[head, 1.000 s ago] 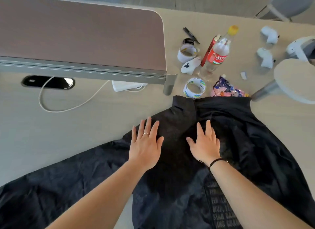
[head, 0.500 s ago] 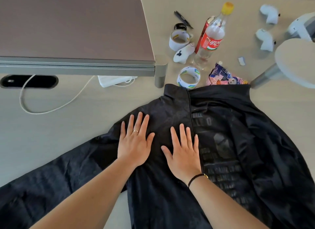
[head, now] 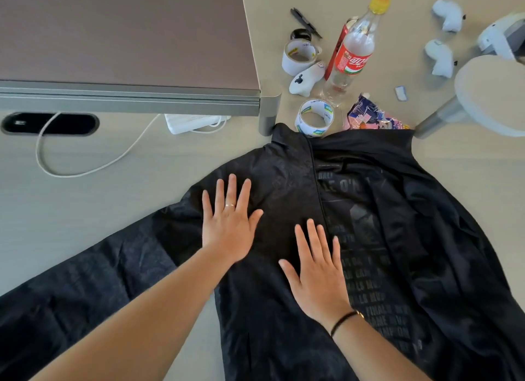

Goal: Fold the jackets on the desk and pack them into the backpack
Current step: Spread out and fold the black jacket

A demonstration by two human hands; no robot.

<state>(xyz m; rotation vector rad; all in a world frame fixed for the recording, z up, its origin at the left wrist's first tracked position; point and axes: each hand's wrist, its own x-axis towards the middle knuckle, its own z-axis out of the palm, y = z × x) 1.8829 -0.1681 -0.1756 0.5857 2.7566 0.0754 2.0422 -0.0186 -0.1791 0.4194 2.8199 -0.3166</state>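
Note:
A black jacket [head: 284, 187] lies spread on the beige desk [head: 119, 199], collar toward the far side, its front open so grey printed lettering shows on the right half. One sleeve stretches out to the lower left. My left hand [head: 230, 224] presses flat on the jacket's left chest, fingers straight and spread, a ring on one finger. My right hand [head: 318, 272] lies flat a little nearer to me, beside the zipper line, with a black band on the wrist. No backpack is in view.
A brown monitor riser [head: 127, 40] stands at the back left, with a white charger [head: 190, 123] and cable under it. Beyond the collar are two tape rolls [head: 314, 119], a cola bottle [head: 352, 51], a snack bag [head: 369, 116], white controllers [head: 439, 57] and a lamp base [head: 491, 93].
Both hands have slid across the jacket toward me and to the left while staying flat; the right hand moved off the printed half onto the plain left panel. The camera tilted down.

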